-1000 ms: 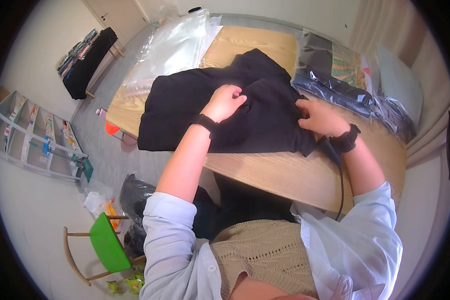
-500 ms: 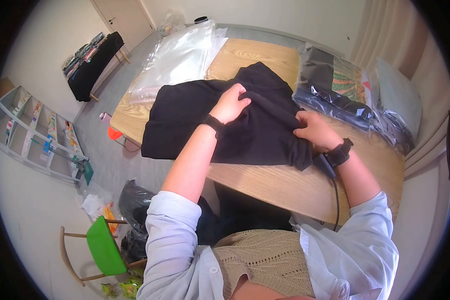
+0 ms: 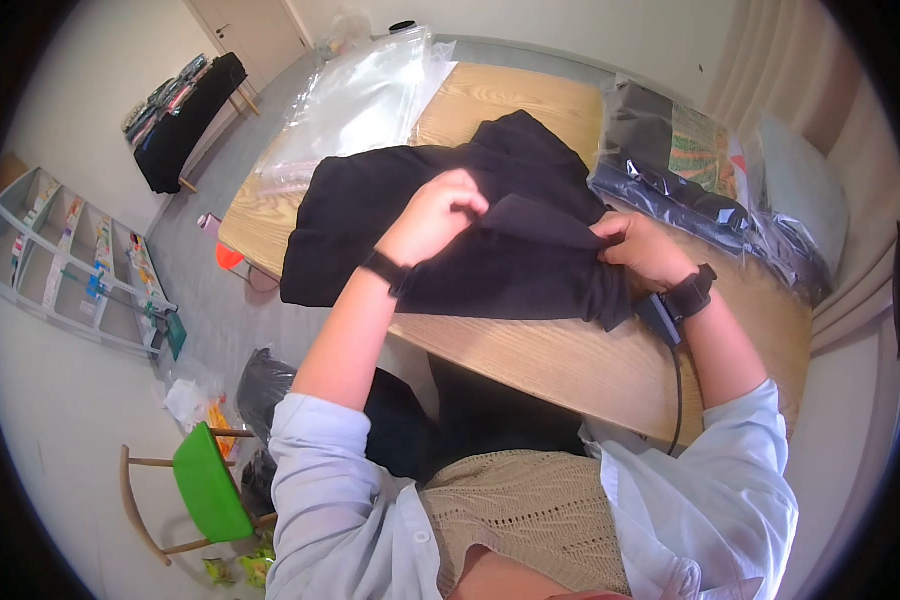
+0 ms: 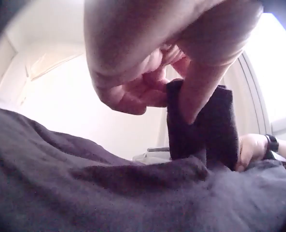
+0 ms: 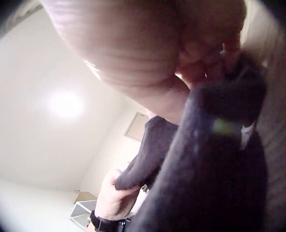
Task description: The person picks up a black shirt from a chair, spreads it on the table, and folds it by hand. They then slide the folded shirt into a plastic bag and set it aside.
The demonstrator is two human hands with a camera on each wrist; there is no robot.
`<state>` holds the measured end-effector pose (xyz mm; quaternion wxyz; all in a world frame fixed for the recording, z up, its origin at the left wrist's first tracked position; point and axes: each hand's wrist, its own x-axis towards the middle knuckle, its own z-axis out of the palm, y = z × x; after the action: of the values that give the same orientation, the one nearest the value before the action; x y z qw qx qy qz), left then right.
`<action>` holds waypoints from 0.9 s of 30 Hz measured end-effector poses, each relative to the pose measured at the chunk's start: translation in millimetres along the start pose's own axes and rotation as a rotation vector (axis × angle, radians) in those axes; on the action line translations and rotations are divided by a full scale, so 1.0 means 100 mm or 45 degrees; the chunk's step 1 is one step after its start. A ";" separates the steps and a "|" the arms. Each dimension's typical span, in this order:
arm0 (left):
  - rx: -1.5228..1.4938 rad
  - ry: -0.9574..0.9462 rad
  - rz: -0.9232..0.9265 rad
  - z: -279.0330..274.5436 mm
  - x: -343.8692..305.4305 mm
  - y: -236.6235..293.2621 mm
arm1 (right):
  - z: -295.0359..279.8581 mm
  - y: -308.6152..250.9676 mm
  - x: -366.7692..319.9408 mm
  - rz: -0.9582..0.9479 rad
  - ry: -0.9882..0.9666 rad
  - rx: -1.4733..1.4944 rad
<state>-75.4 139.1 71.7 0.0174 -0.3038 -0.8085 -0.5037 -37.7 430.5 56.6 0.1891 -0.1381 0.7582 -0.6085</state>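
A black garment (image 3: 350,205) lies spread over the near half of the wooden table (image 3: 530,350). Between my hands a folded edge of its cloth (image 3: 545,218) is lifted. My left hand (image 3: 432,218) pinches one end of that edge; the left wrist view shows the thumb (image 4: 196,96) over the flap (image 4: 215,125). At the other end, my right hand (image 3: 648,250) pinches the cloth between thumb and curled fingers. A small white mark (image 5: 247,134) shows on the dark fabric in the right wrist view.
Clear plastic bags (image 3: 360,100) lie at the table's far left. Packed dark clothes in clear plastic (image 3: 660,150) sit at the right. A cable (image 3: 678,390) hangs from the right wrist over the table's front edge. A green chair (image 3: 210,480) stands at lower left.
The cloth edge between the hands has come up into a raised flap. My left hand shifted slightly left, and my right fingers now pinch the flap's right end.
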 end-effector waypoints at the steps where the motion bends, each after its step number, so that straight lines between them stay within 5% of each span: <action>1: 0.215 -0.068 0.136 -0.05 -0.10 0.01 | -0.01 0.02 0.01 -0.069 -0.001 -0.081; 2: 0.430 -0.138 0.271 -0.07 -0.18 0.02 | 0.00 0.04 0.01 -0.137 -0.002 -0.159; 10: 0.639 -0.329 0.254 0.02 -0.56 0.09 | 0.01 0.04 0.01 -0.243 -0.109 -0.419; 17: 0.545 -0.029 0.149 -0.16 -0.61 0.17 | 0.01 -0.04 -0.03 -0.236 -0.064 -0.489; 21: 0.744 -0.093 -0.078 -0.47 -0.92 0.24 | -0.05 -0.17 -0.08 -0.318 -0.104 -0.642; 23: 0.746 -0.108 -0.156 -0.50 -1.14 0.27 | -0.02 -0.24 -0.12 -0.027 0.285 -0.644; 26: 0.787 -0.177 -0.267 -0.53 -1.42 0.23 | 0.04 -0.11 -0.09 0.196 0.488 -0.819; 27: 0.799 -0.186 -0.253 -0.53 -1.50 0.18 | 0.08 -0.06 -0.08 0.070 0.519 -0.908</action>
<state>41.0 30.0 62.0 0.0029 -0.2387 -0.9489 -0.2062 -26.8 425.4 61.9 -0.0085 -0.0511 0.9469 -0.3173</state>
